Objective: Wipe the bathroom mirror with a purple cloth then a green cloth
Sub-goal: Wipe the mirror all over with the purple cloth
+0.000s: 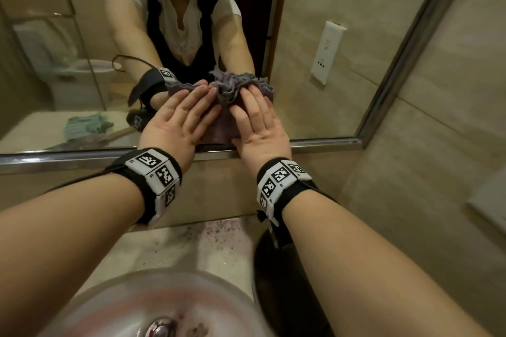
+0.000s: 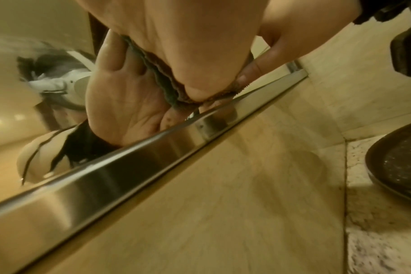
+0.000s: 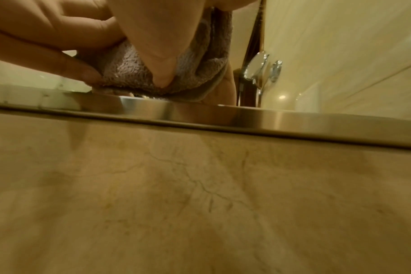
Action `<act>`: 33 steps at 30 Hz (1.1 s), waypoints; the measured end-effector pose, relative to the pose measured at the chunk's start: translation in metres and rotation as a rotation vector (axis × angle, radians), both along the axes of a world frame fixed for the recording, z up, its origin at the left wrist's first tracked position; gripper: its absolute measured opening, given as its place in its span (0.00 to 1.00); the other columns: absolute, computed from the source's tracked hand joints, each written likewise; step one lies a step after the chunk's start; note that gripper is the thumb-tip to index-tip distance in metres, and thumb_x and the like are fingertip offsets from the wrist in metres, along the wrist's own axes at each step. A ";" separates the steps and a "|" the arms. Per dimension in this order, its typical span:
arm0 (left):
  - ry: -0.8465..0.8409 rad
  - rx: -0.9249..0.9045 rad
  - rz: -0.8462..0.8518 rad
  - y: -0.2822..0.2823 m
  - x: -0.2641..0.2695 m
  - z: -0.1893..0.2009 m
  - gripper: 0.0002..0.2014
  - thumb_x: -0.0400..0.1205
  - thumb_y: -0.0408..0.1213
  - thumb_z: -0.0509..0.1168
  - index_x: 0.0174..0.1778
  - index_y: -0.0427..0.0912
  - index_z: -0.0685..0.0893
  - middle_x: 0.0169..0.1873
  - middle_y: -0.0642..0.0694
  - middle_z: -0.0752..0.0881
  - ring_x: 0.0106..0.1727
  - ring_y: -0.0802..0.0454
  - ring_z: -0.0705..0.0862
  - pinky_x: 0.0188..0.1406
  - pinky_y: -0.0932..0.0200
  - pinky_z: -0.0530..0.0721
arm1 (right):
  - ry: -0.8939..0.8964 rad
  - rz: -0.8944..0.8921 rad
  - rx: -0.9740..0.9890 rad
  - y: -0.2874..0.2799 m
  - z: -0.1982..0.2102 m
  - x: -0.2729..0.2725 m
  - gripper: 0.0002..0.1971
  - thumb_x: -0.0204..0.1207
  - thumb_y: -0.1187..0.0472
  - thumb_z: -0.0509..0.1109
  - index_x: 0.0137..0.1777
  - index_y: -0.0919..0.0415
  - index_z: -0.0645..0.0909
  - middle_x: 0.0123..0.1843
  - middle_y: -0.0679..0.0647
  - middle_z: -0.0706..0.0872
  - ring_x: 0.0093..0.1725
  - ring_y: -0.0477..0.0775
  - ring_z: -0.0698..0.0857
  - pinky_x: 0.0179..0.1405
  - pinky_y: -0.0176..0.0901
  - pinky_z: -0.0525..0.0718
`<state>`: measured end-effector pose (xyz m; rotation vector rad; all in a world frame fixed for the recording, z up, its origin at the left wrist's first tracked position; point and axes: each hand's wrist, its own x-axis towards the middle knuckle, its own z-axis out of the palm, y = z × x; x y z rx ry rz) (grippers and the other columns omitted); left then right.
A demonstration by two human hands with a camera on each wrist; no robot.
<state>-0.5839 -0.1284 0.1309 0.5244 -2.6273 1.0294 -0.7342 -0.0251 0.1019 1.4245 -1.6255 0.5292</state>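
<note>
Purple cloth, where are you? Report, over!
Left hand and right hand flat, pressing purple cloth on mirror, low by its frame. Green cloth unused. Nothing in the way.

- Bare forearms are seen, with no sleeves reaching them.
- A black strap (image 1: 142, 172) carrying white blocks printed with black square markers is worn on the left wrist.
- A matching band (image 1: 284, 180) is worn on the right wrist.
</note>
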 end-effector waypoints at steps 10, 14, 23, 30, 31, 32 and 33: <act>-0.151 0.025 0.059 0.064 -0.092 0.017 0.35 0.86 0.42 0.43 0.70 0.37 0.19 0.65 0.38 0.15 0.72 0.44 0.20 0.67 0.46 0.19 | -0.105 -0.298 0.078 0.065 0.013 -0.068 0.45 0.49 0.56 0.85 0.65 0.62 0.66 0.72 0.61 0.66 0.73 0.60 0.63 0.74 0.51 0.59; -0.177 -0.014 -0.013 0.092 -0.133 0.030 0.35 0.86 0.42 0.43 0.76 0.36 0.24 0.77 0.37 0.26 0.78 0.40 0.28 0.70 0.47 0.23 | -0.244 -0.468 0.158 0.094 0.027 -0.094 0.44 0.55 0.55 0.84 0.69 0.62 0.63 0.75 0.65 0.71 0.76 0.62 0.63 0.75 0.52 0.63; -0.201 -0.071 -0.105 0.130 -0.184 0.025 0.32 0.86 0.41 0.42 0.79 0.35 0.29 0.78 0.37 0.29 0.79 0.41 0.30 0.75 0.47 0.28 | -0.455 -0.533 0.344 0.137 0.030 -0.123 0.29 0.83 0.57 0.58 0.81 0.62 0.54 0.84 0.58 0.48 0.83 0.54 0.45 0.78 0.44 0.51; -0.329 0.066 -0.241 0.123 -0.165 -0.004 0.30 0.82 0.35 0.35 0.82 0.37 0.39 0.82 0.38 0.40 0.82 0.41 0.40 0.79 0.49 0.39 | -0.526 -0.529 0.480 0.141 0.005 -0.111 0.18 0.83 0.58 0.57 0.71 0.59 0.71 0.71 0.57 0.70 0.72 0.58 0.66 0.59 0.49 0.73; -0.316 0.091 -0.250 0.124 -0.163 -0.005 0.32 0.79 0.34 0.33 0.82 0.36 0.42 0.82 0.37 0.43 0.82 0.41 0.42 0.79 0.50 0.40 | -0.538 -0.538 0.495 0.139 0.007 -0.110 0.17 0.83 0.58 0.57 0.70 0.59 0.71 0.69 0.57 0.71 0.70 0.58 0.68 0.57 0.50 0.74; -0.272 0.112 -0.279 0.125 -0.161 -0.005 0.33 0.77 0.34 0.33 0.82 0.35 0.46 0.82 0.37 0.47 0.82 0.41 0.46 0.80 0.50 0.44 | -0.540 -0.544 0.503 0.138 0.009 -0.110 0.16 0.83 0.58 0.57 0.69 0.59 0.72 0.68 0.57 0.72 0.68 0.59 0.69 0.57 0.51 0.75; -0.208 0.135 -0.328 0.125 -0.159 -0.004 0.32 0.78 0.33 0.35 0.81 0.34 0.54 0.81 0.36 0.53 0.82 0.41 0.53 0.80 0.50 0.50 | -0.536 -0.548 0.514 0.136 0.013 -0.111 0.15 0.83 0.59 0.56 0.68 0.59 0.73 0.67 0.58 0.73 0.67 0.60 0.71 0.56 0.51 0.75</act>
